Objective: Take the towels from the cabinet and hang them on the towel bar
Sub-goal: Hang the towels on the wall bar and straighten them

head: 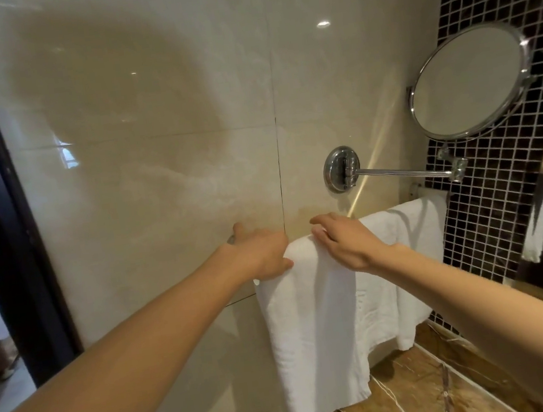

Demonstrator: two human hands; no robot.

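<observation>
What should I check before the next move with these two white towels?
1. Near towel folded over at the top and hanging down: ok.
2. Second towel hanging beside it, toward the round mirror: ok.
3. Left hand touching the near towel's left edge: ok.
4. Right hand resting on the near towel's top, fingers fairly straight: ok.
5. Near towel's bottom clear of the brown counter: cannot tell.
6. Towels spread without overlapping: cannot tell; the near one hides part of the second in this view.
</observation>
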